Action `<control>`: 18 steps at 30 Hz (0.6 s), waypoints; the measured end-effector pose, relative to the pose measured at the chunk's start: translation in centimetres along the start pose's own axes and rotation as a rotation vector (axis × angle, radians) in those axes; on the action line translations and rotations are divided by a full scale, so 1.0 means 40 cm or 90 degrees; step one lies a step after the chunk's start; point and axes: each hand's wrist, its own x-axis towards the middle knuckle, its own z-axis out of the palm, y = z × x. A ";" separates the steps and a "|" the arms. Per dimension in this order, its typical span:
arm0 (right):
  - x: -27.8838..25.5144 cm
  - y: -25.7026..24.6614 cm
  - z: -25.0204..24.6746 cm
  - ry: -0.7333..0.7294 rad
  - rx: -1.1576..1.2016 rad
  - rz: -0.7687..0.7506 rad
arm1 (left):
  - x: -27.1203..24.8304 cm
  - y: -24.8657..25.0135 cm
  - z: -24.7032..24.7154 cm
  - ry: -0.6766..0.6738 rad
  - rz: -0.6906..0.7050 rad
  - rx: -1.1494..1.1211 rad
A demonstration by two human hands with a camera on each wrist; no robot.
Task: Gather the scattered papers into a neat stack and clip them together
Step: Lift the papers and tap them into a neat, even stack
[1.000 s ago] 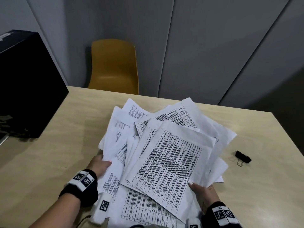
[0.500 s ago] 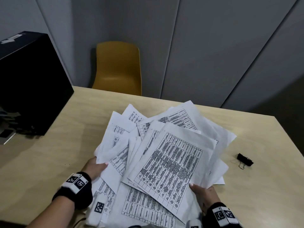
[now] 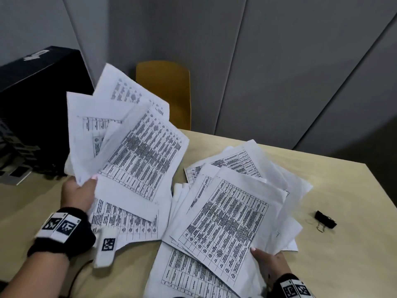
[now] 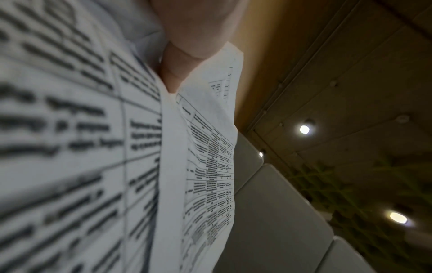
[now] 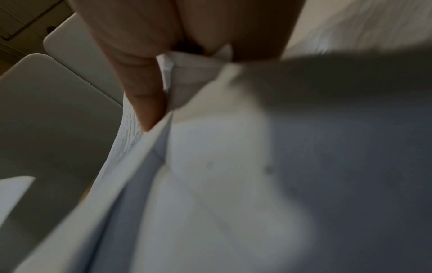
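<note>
My left hand [image 3: 79, 190] grips a fan of several printed sheets [image 3: 129, 138] and holds them up off the table, tilted toward me; in the left wrist view the thumb [image 4: 180, 64] pinches those sheets [image 4: 201, 166]. My right hand [image 3: 268, 263] pinches the near right corner of a second messy pile of sheets [image 3: 232, 211] that lies spread on the table; in the right wrist view the fingers [image 5: 145, 96] clamp the pile's edge [image 5: 182, 166]. A black binder clip [image 3: 324, 219] lies on the table to the right of the pile, apart from both hands.
The beige table [image 3: 343, 265] ends at a right edge near the clip. A black box [image 3: 36, 108] stands at the left rear with a small device [image 3: 15, 175] in front of it. A yellow chair [image 3: 169, 93] stands behind the table against grey wall panels.
My left hand has lifted a bunch of sheets up and left off the spread pile. My right hand keeps its hold on the rest. The clip has not moved.
</note>
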 end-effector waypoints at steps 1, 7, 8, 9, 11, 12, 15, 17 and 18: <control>-0.003 -0.002 0.003 0.001 0.003 -0.002 | -0.001 0.016 0.000 0.012 0.007 -0.022; 0.008 0.006 -0.001 0.011 0.000 -0.016 | -0.061 0.084 0.058 -0.079 0.026 -0.146; 0.011 0.008 -0.003 0.025 -0.011 -0.009 | -0.074 0.078 0.078 -0.115 0.020 -0.140; 0.009 0.006 -0.002 0.033 -0.026 0.006 | -0.082 0.061 0.096 -0.152 0.004 -0.128; 0.011 0.009 -0.006 0.036 -0.050 0.027 | -0.100 0.013 0.140 -0.223 -0.039 -0.092; 0.012 0.008 -0.005 0.034 -0.049 0.017 | -0.110 -0.014 0.156 -0.248 -0.055 -0.063; 0.005 0.009 -0.002 0.053 -0.066 -0.001 | -0.143 -0.080 0.209 -0.299 -0.083 0.041; 0.014 0.017 -0.001 0.071 -0.050 0.003 | -0.168 -0.107 0.234 -0.318 -0.088 0.095; 0.022 0.026 -0.001 0.072 -0.030 0.006 | -0.179 -0.116 0.243 -0.327 -0.085 0.126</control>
